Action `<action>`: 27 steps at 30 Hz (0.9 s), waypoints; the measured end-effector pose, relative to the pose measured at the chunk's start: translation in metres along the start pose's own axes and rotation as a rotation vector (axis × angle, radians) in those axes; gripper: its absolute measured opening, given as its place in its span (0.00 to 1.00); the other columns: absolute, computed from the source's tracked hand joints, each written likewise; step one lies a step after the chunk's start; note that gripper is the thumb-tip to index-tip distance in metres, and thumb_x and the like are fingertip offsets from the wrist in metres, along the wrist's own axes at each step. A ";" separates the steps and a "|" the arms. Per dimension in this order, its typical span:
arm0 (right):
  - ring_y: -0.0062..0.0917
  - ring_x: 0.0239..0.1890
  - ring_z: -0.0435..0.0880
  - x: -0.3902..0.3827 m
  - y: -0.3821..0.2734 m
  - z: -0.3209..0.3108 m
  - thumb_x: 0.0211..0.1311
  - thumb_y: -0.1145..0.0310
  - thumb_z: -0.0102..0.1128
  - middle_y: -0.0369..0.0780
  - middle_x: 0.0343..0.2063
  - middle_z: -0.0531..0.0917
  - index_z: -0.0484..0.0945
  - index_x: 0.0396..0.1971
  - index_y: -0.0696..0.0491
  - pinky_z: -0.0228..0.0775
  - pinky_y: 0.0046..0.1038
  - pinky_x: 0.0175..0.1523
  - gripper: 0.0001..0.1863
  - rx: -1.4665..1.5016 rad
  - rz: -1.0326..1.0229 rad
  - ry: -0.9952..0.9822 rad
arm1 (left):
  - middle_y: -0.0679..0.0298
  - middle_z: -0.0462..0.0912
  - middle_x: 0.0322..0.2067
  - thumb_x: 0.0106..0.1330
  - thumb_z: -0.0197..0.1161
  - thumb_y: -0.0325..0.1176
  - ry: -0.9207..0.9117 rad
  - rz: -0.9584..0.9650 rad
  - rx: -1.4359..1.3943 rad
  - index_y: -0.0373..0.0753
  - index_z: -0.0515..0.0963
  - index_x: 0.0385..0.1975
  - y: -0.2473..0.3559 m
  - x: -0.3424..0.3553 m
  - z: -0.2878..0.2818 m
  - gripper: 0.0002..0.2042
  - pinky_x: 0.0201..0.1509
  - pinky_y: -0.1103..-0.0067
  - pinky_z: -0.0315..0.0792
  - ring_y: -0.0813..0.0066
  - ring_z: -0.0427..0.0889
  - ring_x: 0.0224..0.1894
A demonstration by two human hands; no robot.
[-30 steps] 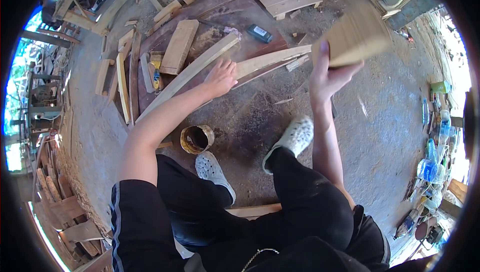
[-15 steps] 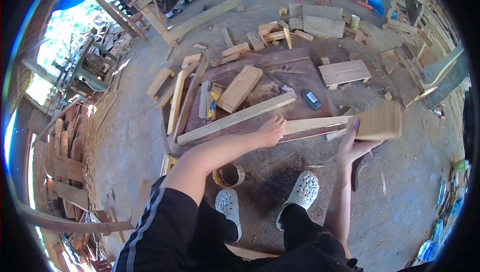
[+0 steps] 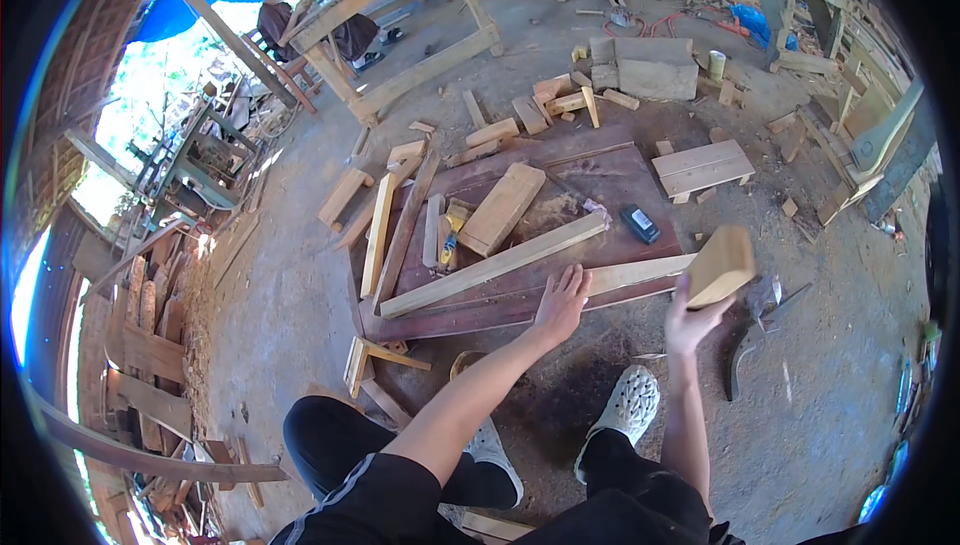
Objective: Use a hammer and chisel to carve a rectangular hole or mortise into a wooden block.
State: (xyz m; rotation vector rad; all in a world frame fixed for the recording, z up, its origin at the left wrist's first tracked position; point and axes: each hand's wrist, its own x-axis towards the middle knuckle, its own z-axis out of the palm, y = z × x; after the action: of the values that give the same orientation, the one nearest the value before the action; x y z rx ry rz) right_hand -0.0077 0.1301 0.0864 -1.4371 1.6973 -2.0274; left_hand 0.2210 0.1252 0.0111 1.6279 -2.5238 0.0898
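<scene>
My right hand [image 3: 694, 323] grips a short, thick wooden block [image 3: 721, 267], raised at the right end of a pale flat wooden strip [image 3: 636, 274]. My left hand [image 3: 563, 302] lies with its fingers stretched out at the strip's left part, palm down; whether it presses on the strip I cannot tell. Beyond my left hand a long squared stick [image 3: 495, 263] slants across a dark reddish board [image 3: 450, 322] on the ground. On that board also rest a wide wooden block [image 3: 503, 209], a yellow-handled tool [image 3: 450, 233] and a dark box-shaped device [image 3: 640, 224].
A curved dark blade-like tool [image 3: 740, 360] lies right of my right hand. Near my left knee stands a small wooden frame [image 3: 360, 363]. A low plank stool [image 3: 703, 167] is at right. Wood offcuts surround the board. A person [image 3: 285, 20] sits far left beside a workbench [image 3: 425, 85].
The block in my right hand has come left and turned upward on end. My left hand's fingers, curled before, are now stretched out. The view has shifted slightly.
</scene>
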 end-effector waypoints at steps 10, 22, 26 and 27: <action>0.50 0.37 0.86 0.024 -0.042 -0.015 0.57 0.61 0.70 0.57 0.33 0.83 0.67 0.44 0.61 0.77 0.41 0.38 0.25 -0.250 0.239 -0.197 | 0.55 0.54 0.72 0.70 0.54 0.48 0.044 -0.188 -0.219 0.39 0.56 0.71 0.014 -0.010 0.000 0.33 0.71 0.53 0.54 0.51 0.55 0.73; 0.55 0.31 0.85 0.010 -0.033 -0.011 0.59 0.60 0.65 0.60 0.28 0.82 0.64 0.48 0.60 0.78 0.47 0.33 0.26 -0.402 0.296 -0.440 | 0.53 0.55 0.71 0.71 0.53 0.48 0.119 -0.215 -0.193 0.36 0.56 0.70 0.015 -0.011 0.018 0.33 0.73 0.51 0.48 0.50 0.55 0.72; 0.55 0.34 0.85 -0.002 -0.021 -0.008 0.60 0.58 0.64 0.60 0.29 0.83 0.63 0.48 0.62 0.79 0.48 0.39 0.28 -0.144 0.064 -0.158 | 0.53 0.55 0.71 0.71 0.54 0.47 0.145 -0.215 -0.199 0.37 0.56 0.70 0.019 -0.011 0.019 0.33 0.74 0.51 0.47 0.51 0.54 0.73; 0.55 0.34 0.85 -0.008 -0.007 -0.005 0.60 0.58 0.64 0.60 0.29 0.83 0.63 0.48 0.62 0.79 0.48 0.39 0.28 -0.145 0.061 -0.166 | 0.53 0.55 0.71 0.71 0.54 0.47 0.161 -0.221 -0.195 0.37 0.56 0.70 0.020 -0.011 0.020 0.32 0.74 0.51 0.47 0.51 0.54 0.73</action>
State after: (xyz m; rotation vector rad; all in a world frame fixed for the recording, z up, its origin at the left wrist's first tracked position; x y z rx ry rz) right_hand -0.0033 0.1408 0.0882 -1.5294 1.8245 -1.7330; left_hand 0.2057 0.1406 -0.0094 1.7308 -2.1472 -0.0447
